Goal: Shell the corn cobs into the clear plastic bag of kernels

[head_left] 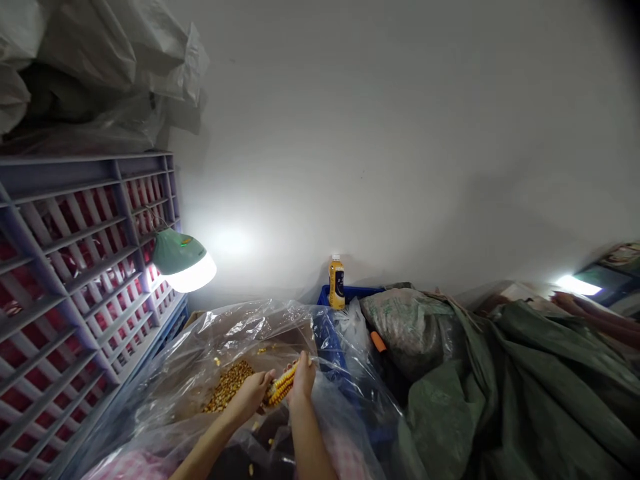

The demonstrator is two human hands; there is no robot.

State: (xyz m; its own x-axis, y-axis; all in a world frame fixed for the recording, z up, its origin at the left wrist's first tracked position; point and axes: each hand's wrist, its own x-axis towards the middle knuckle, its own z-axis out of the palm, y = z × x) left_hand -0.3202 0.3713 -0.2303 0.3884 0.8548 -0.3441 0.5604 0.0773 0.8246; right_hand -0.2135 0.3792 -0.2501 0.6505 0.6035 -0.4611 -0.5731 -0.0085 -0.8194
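Between my two hands is a yellow corn cob (pixel 281 388), with kernels still in rows on the part that shows. My left hand (pixel 256 390) is closed on its left end. My right hand (pixel 303 379) wraps round the upper right end. Under the hands spreads a clear plastic sheet (pixel 165 400), forming a hollow. A pile of loose corn kernels (pixel 230 385) lies in it, left of my left hand. A few single kernels are scattered on the plastic around the pile and below the hands.
A lit lamp (pixel 184 261) hangs on a purple slatted crate (pixel 95 267) at the left. Behind the plastic, a drink bottle (pixel 337 283) stands by a blue crate (pixel 363 291). Rightward are a stuffed bag (pixel 405 327), an orange object (pixel 378 341) and green tarpaulin (pixel 540 387).
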